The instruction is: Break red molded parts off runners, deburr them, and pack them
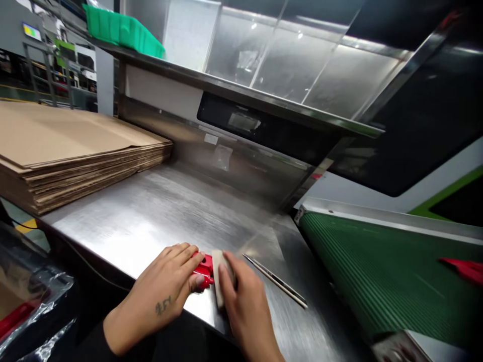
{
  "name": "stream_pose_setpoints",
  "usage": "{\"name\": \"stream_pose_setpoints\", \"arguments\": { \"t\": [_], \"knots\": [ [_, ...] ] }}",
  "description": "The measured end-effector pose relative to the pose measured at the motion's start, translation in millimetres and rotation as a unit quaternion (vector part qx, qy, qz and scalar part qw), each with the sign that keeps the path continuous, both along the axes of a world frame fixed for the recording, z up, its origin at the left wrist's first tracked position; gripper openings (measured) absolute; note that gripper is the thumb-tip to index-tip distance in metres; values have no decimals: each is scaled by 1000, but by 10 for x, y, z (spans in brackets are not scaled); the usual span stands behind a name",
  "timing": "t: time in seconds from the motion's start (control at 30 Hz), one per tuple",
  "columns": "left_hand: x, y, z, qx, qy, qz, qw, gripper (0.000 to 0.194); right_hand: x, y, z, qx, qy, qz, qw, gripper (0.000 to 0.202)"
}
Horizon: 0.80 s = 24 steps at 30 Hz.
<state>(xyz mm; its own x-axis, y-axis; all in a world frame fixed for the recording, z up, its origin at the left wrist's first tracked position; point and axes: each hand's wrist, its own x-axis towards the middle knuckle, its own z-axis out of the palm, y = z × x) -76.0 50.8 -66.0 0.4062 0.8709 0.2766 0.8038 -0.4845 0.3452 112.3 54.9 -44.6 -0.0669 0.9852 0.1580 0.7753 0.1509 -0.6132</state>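
My left hand (166, 286) is closed around a shiny red plastic part (206, 266) above the front edge of the metal table (181, 201). In my right hand (245, 296) is a flat, pale beige block (218, 276), its edge upright against the end of the red part. My fingers cover much of both pieces, so the red part's full shape is hidden. A thin stick-like tool (277, 281), dark along one side and pale along the other, lies on the table just right of my right hand.
Flat cardboard sheets (83, 146) are stacked on the table's left. To the right runs a green conveyor belt (377, 271) carrying another red part (466, 269). A green bin (121, 30) sits on the shelf above. A plastic-lined container (37, 296) stands at lower left.
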Motion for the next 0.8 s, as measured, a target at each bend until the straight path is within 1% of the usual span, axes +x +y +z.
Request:
{"name": "stream_pose_setpoints", "arguments": {
  "t": [0.1, 0.2, 0.3, 0.4, 0.47, 0.57, 0.63, 0.8],
  "knots": [
    [6, 1, -7, -1, 6, -8, 1000, 46, -2, 9, -6, -6, 10, -3, 1000, 49],
    [7, 5, -2, 4, 2, -2, 1000, 48, -10, 34, 3, 2, 10, -11, 1000, 48],
    [-3, 7, 8, -8, -7, -10, 1000, 46, -18, 23, 22, -15, 23, -4, 1000, 51],
    [-16, 1, 20, -10, -13, -11, 1000, 46, -23, 1, 29, -12, 17, -10, 1000, 50],
    [-23, -10, 25, -12, -17, -7, 1000, 48, -17, -23, 17, -12, 8, -16, 1000, 50],
    [-22, -21, 25, -27, -23, -11, 999, 48, -4, -45, -12, -35, 6, -5, 999, 54],
    [-12, -14, 27, -30, -39, -17, 999, 46, -23, 14, -12, -32, -10, -7, 999, 52],
    [-36, 22, 89, -40, -141, -51, 988, 40, -120, 355, 17, -7, -65, -4, 998, 44]
  ]
}}
